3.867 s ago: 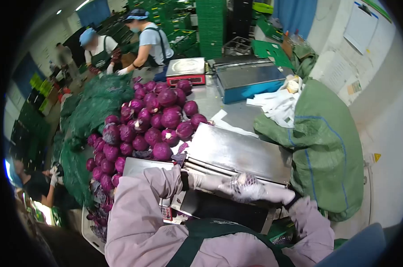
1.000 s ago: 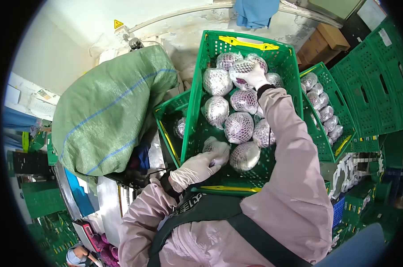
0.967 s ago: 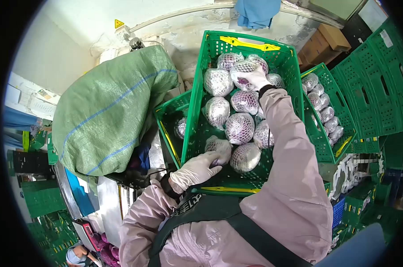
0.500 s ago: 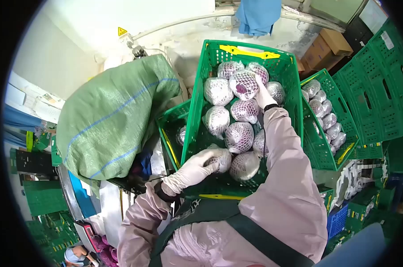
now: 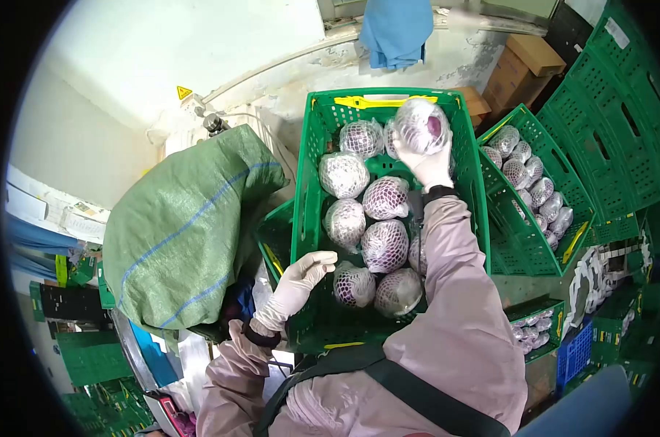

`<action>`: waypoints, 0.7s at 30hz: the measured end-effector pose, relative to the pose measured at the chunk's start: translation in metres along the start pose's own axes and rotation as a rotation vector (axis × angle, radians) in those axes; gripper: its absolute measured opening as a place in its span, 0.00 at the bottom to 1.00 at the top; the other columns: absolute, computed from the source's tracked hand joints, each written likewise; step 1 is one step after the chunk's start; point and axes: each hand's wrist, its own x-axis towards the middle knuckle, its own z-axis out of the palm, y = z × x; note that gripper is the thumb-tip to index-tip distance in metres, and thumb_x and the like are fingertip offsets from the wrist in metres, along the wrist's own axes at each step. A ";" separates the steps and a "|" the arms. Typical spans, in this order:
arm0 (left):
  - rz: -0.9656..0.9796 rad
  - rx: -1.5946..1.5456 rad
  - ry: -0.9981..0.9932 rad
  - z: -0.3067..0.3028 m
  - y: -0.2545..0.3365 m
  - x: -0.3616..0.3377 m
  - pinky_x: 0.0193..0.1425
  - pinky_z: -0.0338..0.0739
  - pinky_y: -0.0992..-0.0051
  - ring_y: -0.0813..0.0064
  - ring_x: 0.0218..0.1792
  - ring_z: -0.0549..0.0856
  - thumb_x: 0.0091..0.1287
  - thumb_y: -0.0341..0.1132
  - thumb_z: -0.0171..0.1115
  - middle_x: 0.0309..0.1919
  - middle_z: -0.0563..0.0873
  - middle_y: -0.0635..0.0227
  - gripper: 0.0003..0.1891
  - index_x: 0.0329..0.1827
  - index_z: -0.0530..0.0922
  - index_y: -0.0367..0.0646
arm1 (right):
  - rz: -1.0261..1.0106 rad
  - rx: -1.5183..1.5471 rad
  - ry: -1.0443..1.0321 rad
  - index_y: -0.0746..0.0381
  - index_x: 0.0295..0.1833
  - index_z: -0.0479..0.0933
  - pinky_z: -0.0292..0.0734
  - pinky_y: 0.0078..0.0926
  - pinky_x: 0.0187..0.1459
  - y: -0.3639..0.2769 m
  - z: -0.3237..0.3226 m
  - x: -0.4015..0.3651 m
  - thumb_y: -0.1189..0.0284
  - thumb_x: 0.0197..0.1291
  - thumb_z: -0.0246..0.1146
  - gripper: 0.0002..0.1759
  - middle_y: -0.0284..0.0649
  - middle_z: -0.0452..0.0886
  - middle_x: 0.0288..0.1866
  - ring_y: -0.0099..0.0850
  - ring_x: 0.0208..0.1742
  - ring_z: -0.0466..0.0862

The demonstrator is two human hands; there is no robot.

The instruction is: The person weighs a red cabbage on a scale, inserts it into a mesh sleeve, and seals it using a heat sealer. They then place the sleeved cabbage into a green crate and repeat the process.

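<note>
My right hand (image 5: 429, 164), in a white glove, holds a wrapped purple round item (image 5: 421, 125) above the far right part of a green crate (image 5: 301, 211). Several more such items, in clear film and white netting, lie in the crate; one (image 5: 385, 246) is near its middle. My left hand (image 5: 299, 282), also gloved, is over the crate's near left side, beside a wrapped item (image 5: 354, 285) and apart from it. Its fingers are partly bent with nothing visible between them.
A large green woven sack (image 5: 191, 233) bulges at the left. To the right stands another green crate (image 5: 501, 226) of wrapped items, with tall stacked crates (image 5: 614, 138) behind. Cardboard boxes (image 5: 523, 73) and a blue cloth (image 5: 395, 33) are at the back.
My right hand has lifted the wrapped item it was touching. My left hand has let go of the near left item and drawn back left. The view has shifted.
</note>
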 end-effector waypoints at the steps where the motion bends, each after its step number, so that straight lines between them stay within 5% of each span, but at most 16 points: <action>1: 0.013 0.061 -0.001 0.003 0.001 -0.004 0.64 0.72 0.74 0.74 0.54 0.81 0.75 0.35 0.56 0.56 0.82 0.65 0.19 0.65 0.73 0.36 | -0.062 -0.129 0.206 0.60 0.75 0.58 0.71 0.56 0.63 -0.011 0.004 -0.004 0.28 0.59 0.47 0.52 0.52 0.63 0.73 0.53 0.68 0.69; 2: 0.028 0.123 -0.003 0.005 0.002 -0.007 0.64 0.72 0.75 0.75 0.54 0.81 0.75 0.34 0.57 0.55 0.82 0.66 0.18 0.65 0.73 0.36 | -0.127 -0.260 0.411 0.64 0.75 0.57 0.75 0.50 0.62 -0.022 0.010 -0.008 0.27 0.59 0.45 0.55 0.55 0.65 0.71 0.52 0.65 0.74; 4: 0.054 0.146 -0.002 0.012 0.006 -0.011 0.63 0.72 0.75 0.75 0.53 0.81 0.74 0.30 0.57 0.53 0.83 0.66 0.17 0.63 0.75 0.37 | -0.326 -0.818 0.504 0.69 0.72 0.60 0.81 0.42 0.56 -0.035 0.000 -0.018 0.28 0.61 0.44 0.56 0.62 0.75 0.60 0.46 0.54 0.83; 5: 0.107 0.298 -0.019 0.013 0.008 -0.011 0.62 0.73 0.75 0.76 0.53 0.81 0.73 0.29 0.58 0.53 0.83 0.65 0.16 0.62 0.76 0.37 | -0.422 -0.770 0.611 0.70 0.66 0.69 0.83 0.33 0.48 -0.039 -0.010 -0.014 0.34 0.65 0.49 0.47 0.56 0.81 0.53 0.41 0.39 0.87; 8: 0.176 0.440 -0.020 0.020 0.011 -0.010 0.60 0.73 0.75 0.76 0.51 0.81 0.70 0.27 0.59 0.49 0.83 0.65 0.15 0.59 0.78 0.39 | -0.664 -0.981 0.407 0.70 0.56 0.76 0.81 0.31 0.47 -0.041 -0.045 -0.005 0.46 0.69 0.57 0.33 0.49 0.83 0.50 0.36 0.41 0.85; 9: 0.176 0.469 -0.020 0.020 0.012 -0.009 0.60 0.73 0.75 0.76 0.50 0.81 0.70 0.27 0.59 0.49 0.84 0.65 0.15 0.59 0.79 0.39 | -0.845 -1.359 0.517 0.71 0.49 0.78 0.77 0.31 0.50 -0.039 -0.035 -0.009 0.62 0.70 0.58 0.20 0.46 0.84 0.47 0.36 0.43 0.83; 12: 0.160 0.488 -0.012 0.019 0.010 -0.010 0.60 0.74 0.75 0.73 0.50 0.82 0.69 0.26 0.60 0.50 0.84 0.63 0.14 0.58 0.79 0.38 | -0.907 -1.693 0.622 0.71 0.50 0.76 0.74 0.36 0.56 -0.041 -0.037 -0.006 0.69 0.66 0.56 0.16 0.54 0.83 0.46 0.45 0.50 0.82; 18: 0.195 0.510 0.013 0.022 0.006 -0.010 0.58 0.75 0.75 0.73 0.48 0.83 0.69 0.26 0.60 0.47 0.85 0.63 0.13 0.56 0.80 0.38 | -0.740 -1.784 0.786 0.68 0.56 0.74 0.72 0.38 0.59 -0.044 -0.048 0.007 0.63 0.56 0.63 0.25 0.56 0.82 0.50 0.53 0.56 0.80; 21: 0.201 0.523 0.006 0.021 0.004 -0.011 0.57 0.75 0.75 0.74 0.47 0.82 0.69 0.25 0.60 0.46 0.85 0.64 0.14 0.56 0.80 0.38 | -0.359 -1.951 0.712 0.69 0.61 0.73 0.70 0.38 0.62 -0.053 -0.044 0.003 0.55 0.57 0.64 0.34 0.59 0.78 0.60 0.52 0.63 0.77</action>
